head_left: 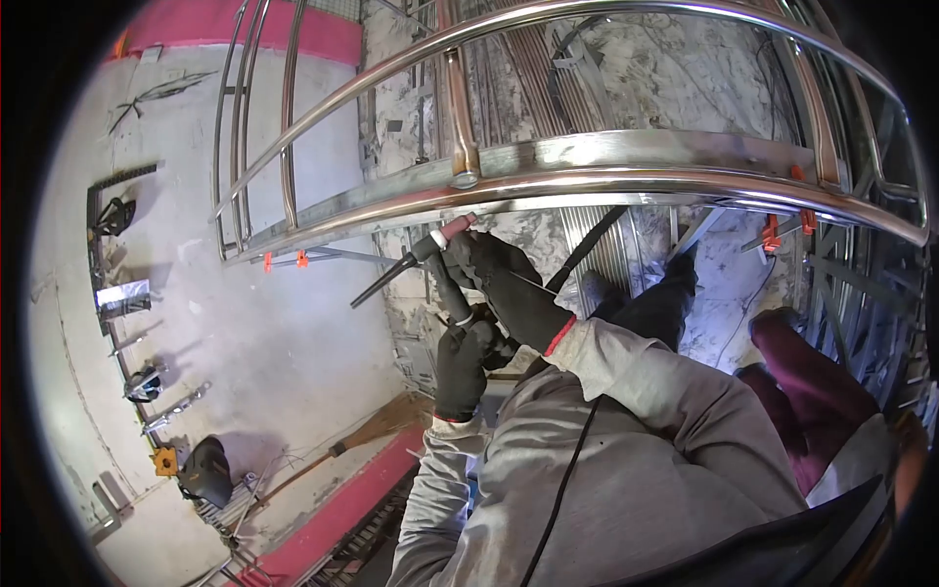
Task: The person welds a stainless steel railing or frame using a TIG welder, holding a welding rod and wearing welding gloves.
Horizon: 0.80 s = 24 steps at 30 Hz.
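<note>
A TIG torch [453, 292] with a pinkish cup and a long black back cap is held in front of me, just below the lower rail of a shiny metal railing [587, 183]. My left hand [466, 360], in a black glove, is closed around the lower part of the torch handle. My right hand [507, 286], in a black glove with a red cuff edge, has its fingers closed at the torch head, beside the cup. A thin pale line, perhaps a rod, runs across the right glove. The right fingertips are partly hidden.
Orange clamps [771, 233] grip the frame under the railing. Metal tubes [533, 83] lie on the stained floor beyond it. At the left are a dark welding mask [205, 472] and several tools. Another person's maroon trouser leg [817, 406] is close at my right.
</note>
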Tool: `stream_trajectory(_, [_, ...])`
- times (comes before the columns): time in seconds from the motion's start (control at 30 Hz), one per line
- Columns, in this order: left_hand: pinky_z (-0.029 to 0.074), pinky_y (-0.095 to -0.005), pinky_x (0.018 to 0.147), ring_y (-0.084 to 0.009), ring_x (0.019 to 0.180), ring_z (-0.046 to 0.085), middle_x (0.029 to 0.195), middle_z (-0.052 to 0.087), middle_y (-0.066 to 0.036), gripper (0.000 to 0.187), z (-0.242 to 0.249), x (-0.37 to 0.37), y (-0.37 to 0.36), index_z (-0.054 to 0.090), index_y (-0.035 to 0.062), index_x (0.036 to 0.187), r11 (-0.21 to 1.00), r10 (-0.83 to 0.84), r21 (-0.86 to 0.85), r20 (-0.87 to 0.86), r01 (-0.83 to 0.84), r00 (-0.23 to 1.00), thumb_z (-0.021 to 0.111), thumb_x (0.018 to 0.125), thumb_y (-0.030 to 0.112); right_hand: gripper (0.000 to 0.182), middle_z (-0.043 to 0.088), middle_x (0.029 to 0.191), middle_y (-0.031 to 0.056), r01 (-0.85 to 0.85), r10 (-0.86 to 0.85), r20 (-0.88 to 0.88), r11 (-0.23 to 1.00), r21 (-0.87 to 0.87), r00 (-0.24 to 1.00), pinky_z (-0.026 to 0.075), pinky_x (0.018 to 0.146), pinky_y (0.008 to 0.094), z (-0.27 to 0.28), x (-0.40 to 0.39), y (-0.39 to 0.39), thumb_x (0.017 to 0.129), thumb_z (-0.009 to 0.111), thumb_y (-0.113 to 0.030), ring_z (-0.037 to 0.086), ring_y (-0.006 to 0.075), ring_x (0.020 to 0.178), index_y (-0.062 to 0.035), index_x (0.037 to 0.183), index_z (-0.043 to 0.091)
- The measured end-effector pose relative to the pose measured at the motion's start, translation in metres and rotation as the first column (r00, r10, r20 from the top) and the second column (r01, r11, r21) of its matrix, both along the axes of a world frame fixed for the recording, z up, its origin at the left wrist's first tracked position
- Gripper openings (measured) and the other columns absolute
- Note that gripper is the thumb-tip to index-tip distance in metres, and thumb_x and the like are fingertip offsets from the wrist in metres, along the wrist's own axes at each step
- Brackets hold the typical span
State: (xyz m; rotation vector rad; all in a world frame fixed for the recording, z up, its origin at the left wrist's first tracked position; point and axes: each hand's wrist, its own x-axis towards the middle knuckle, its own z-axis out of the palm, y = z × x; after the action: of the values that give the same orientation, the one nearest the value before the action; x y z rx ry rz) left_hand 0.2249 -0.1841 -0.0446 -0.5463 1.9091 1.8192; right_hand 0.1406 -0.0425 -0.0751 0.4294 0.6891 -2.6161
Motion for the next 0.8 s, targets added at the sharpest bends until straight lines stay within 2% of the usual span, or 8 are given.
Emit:
stream_trajectory(0.13, [0.052, -0.0297, 0.059, -0.0128, 0.069, 0.063, 0.085, 0.064, -0.003, 0.036, 0.023, -0.004, 0.002, 0.065, 0.004, 0.108, 0.995, 0.068, -0.082, 0.048, -0.064, 0.997, 0.064, 0.108, 0.04, 0.019, 0.067, 0.108, -0.004, 0.078, -0.074, 0.075, 0.996, -0.042, 0.994, 0.054, 0.093, 0.028, 0.006, 0.011, -0.017, 0.114, 0.062, -0.022, 0.064, 0.0086, 0.101, -0.0056, 0.121, 0.069])
stream_trajectory(0.2, [0.049, -0.0289, 0.056, -0.013, 0.065, 0.063, 0.081, 0.065, -0.004, 0.041, 0.015, -0.004, -0.01, 0.066, 0.0041, 0.103, 0.989, -0.043, -0.134, 0.099, 0.056, 0.994, 0.062, 0.11, 0.044, 0.018, 0.066, 0.108, -0.0039, 0.087, -0.077, -0.178, 0.995, 0.054, 0.981, 0.054, 0.09, 0.0286, 0.017, 0.008, -0.023, 0.114, 0.062, -0.022, 0.064, 0.0086, 0.099, -0.0059, 0.12, 0.068])
stream_trajectory(0.23, [0.046, -0.0281, 0.055, -0.0133, 0.062, 0.063, 0.074, 0.065, -0.004, 0.047, 0.012, -0.004, -0.009, 0.066, 0.0045, 0.098, 0.953, -0.183, -0.264, -0.107, 0.15, 0.977, 0.06, 0.111, 0.049, 0.017, 0.065, 0.106, -0.0045, 0.075, -0.094, -0.174, 0.991, -0.115, 0.98, 0.053, 0.088, 0.0283, 0.016, 0.001, -0.026, 0.113, 0.063, -0.023, 0.062, 0.0081, 0.097, -0.0082, 0.121, 0.068])
stream_trajectory(0.33, [0.045, -0.028, 0.054, -0.0135, 0.06, 0.062, 0.069, 0.064, -0.004, 0.046, 0.016, -0.007, -0.011, 0.066, 0.0045, 0.099, 0.925, -0.287, -0.314, -0.207, 0.215, 0.935, 0.058, 0.113, 0.047, 0.02, 0.065, 0.105, -0.0041, -0.041, 0.042, -0.161, 0.999, 0.01, 0.986, 0.051, 0.086, 0.0274, 0.015, 0.005, -0.016, 0.112, 0.066, -0.027, 0.06, 0.0076, 0.096, -0.0096, 0.122, 0.068])
stream_trajectory(0.57, [0.045, -0.0283, 0.053, -0.0129, 0.056, 0.059, 0.069, 0.063, -0.003, 0.044, 0.02, -0.014, -0.002, 0.065, 0.0036, 0.101, 0.956, -0.137, -0.279, -0.162, 0.088, 0.977, 0.058, 0.111, 0.046, 0.025, 0.064, 0.106, -0.0026, 0.039, -0.041, 0.002, 0.968, 0.248, 0.999, 0.051, 0.085, 0.0292, 0.014, -0.005, -0.019, 0.111, 0.065, -0.032, 0.059, 0.0058, 0.095, -0.0127, 0.126, 0.068])
stream_trajectory(0.63, [0.045, -0.0289, 0.051, -0.0132, 0.055, 0.06, 0.069, 0.062, -0.003, 0.044, 0.021, -0.017, -0.005, 0.065, 0.0045, 0.099, 0.979, -0.081, -0.182, 0.053, 0.09, 0.995, 0.062, 0.108, 0.047, 0.029, 0.066, 0.11, -0.0016, -0.015, 0.019, -0.039, 0.996, 0.091, 0.999, 0.052, 0.088, 0.0309, 0.013, -0.006, -0.022, 0.112, 0.061, -0.035, 0.062, 0.0081, 0.103, -0.0129, 0.13, 0.067])
stream_trajectory(0.73, [0.046, -0.029, 0.05, -0.014, 0.055, 0.061, 0.07, 0.061, -0.003, 0.041, 0.024, -0.02, -0.005, 0.065, 0.0058, 0.1, 0.995, -0.046, -0.081, 0.067, 0.052, 0.997, 0.065, 0.107, 0.046, 0.032, 0.067, 0.114, -0.0009, -0.04, 0.042, -0.085, 0.999, 0.02, 0.995, 0.052, 0.091, 0.0301, 0.003, -0.008, -0.024, 0.113, 0.059, -0.036, 0.065, 0.0103, 0.107, -0.0141, 0.135, 0.066])
stream_trajectory(0.8, [0.045, -0.0289, 0.049, -0.0144, 0.055, 0.061, 0.07, 0.061, -0.003, 0.04, 0.019, -0.019, -0.009, 0.065, 0.0062, 0.099, 0.999, -0.022, -0.027, 0.083, 0.025, 0.996, 0.066, 0.107, 0.046, 0.055, 0.069, 0.133, 0.0112, -0.004, 0.035, -0.223, 0.99, 0.138, 0.974, 0.056, 0.104, 0.0381, -0.01, -0.009, -0.027, 0.117, 0.051, -0.045, 0.071, 0.0256, 0.121, -0.0049, 0.154, 0.053])
